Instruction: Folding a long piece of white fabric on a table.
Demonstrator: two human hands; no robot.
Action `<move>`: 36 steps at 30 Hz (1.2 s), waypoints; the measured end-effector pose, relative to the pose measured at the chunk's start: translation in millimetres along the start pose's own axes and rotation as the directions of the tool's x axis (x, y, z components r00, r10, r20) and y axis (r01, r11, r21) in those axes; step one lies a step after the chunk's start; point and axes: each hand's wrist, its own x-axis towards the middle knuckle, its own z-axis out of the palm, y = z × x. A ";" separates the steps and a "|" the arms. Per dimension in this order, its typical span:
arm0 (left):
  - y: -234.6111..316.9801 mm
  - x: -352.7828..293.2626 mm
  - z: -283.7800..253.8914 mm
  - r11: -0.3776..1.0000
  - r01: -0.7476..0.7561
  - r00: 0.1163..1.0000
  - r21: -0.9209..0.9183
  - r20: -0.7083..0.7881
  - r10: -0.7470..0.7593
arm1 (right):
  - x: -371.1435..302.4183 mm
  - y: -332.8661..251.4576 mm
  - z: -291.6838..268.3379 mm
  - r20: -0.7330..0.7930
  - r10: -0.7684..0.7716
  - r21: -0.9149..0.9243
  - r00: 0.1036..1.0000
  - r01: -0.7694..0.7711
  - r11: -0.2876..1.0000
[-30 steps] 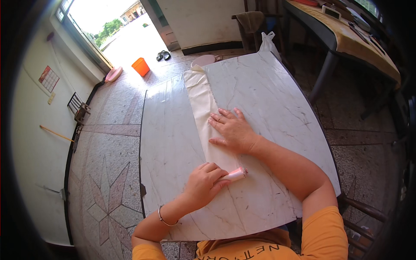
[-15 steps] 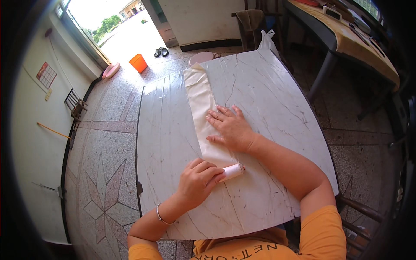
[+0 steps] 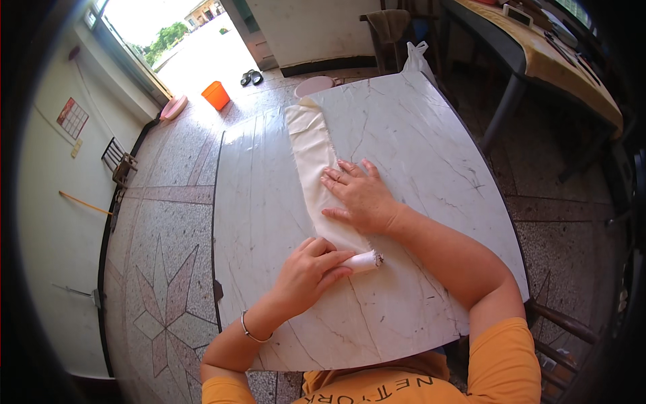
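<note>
A long cream strip of cloth (image 3: 312, 151) with frayed edges lies over the table, its far end near the back edge. Its near end is wound into a small roll (image 3: 365, 262). My left hand (image 3: 311, 268), with a bracelet at the wrist, is closed on the left part of that roll, which hides the roll's left end. My right hand (image 3: 360, 196) lies flat with fingers spread, its fingertips on the strip's right side and its palm over the tabletop.
The marbled table (image 3: 417, 161) fills the middle. A white plastic bag (image 3: 417, 59) is at its far right corner. Beyond stand a pink round stool (image 3: 313, 85), an orange bucket (image 3: 215, 95) and black slippers (image 3: 251, 78). A cloth-covered side table (image 3: 538, 54) is at right.
My left hand has shifted slightly up and right with the roll, which sits a little farther along the strip. My right hand stays nearly in place on the cloth.
</note>
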 end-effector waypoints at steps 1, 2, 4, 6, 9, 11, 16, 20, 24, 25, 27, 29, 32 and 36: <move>-0.6 -0.1 0.3 1.000 0.000 1.000 0.000 -0.001 0.000 | -0.4 0.7 0.5 -0.009 -0.002 0.009 1.000 0.002 1.000; -1.7 -0.3 1.0 1.000 0.001 1.000 0.025 -0.006 -0.001 | -0.6 1.1 0.8 -0.017 -0.003 0.018 1.000 0.003 1.000; -3.1 -0.4 1.2 0.999 0.002 1.000 0.052 -0.012 -0.002 | -0.5 0.7 1.3 -0.026 -0.002 0.010 1.000 0.003 1.000; -3.2 0.1 0.5 0.975 -0.130 0.988 0.180 -0.063 0.143 | -0.3 0.0 1.3 -0.036 -0.002 0.003 0.999 0.002 1.000; 13.0 -1.2 1.0 0.941 -0.176 0.975 0.289 -0.084 0.208 | -1.5 2.0 0.9 -0.026 0.000 -0.003 1.000 0.000 1.000; 12.6 -9.4 5.8 0.965 -0.132 0.988 0.226 -0.051 0.146 | -1.0 0.4 0.4 -0.020 -0.008 0.045 1.000 0.009 0.999; 10.0 -10.0 0.4 1.000 0.017 0.990 0.018 0.137 -0.019 | -0.9 -0.7 -1.0 -0.009 0.005 0.045 1.000 -0.005 0.999; 5.1 -6.7 0.6 0.998 0.009 0.991 -0.058 0.133 -0.001 | 0.6 -0.9 -0.2 0.000 0.006 0.002 1.000 -0.006 1.000; 13.7 -1.2 5.4 0.999 0.030 0.995 0.025 -0.097 -0.027 | 0.4 1.1 2.2 -0.006 0.007 0.007 1.000 -0.007 1.000; 10.7 -2.6 5.9 0.999 0.029 0.995 0.027 -0.098 -0.026 | 0.6 0.7 2.1 -0.004 0.005 0.010 1.000 -0.005 1.000; 0.2 -7.6 8.8 0.998 -0.036 0.997 0.048 -0.072 0.039 | 0.8 0.0 1.8 -0.005 0.003 0.011 1.000 -0.003 1.000; -2.2 -11.9 12.5 0.996 -0.071 0.993 0.051 -0.086 0.076 | 0.3 0.7 1.6 0.001 0.000 0.002 1.000 0.000 1.000; 9.1 -10.9 8.0 0.987 -0.126 0.987 0.100 -0.087 0.135 | -0.5 0.2 0.9 0.001 -0.003 0.022 1.000 0.003 1.000; 12.3 -9.3 10.6 0.987 -0.101 0.991 0.125 -0.080 0.112 | -1.2 -1.1 -0.9 0.009 0.001 0.037 1.000 -0.001 0.999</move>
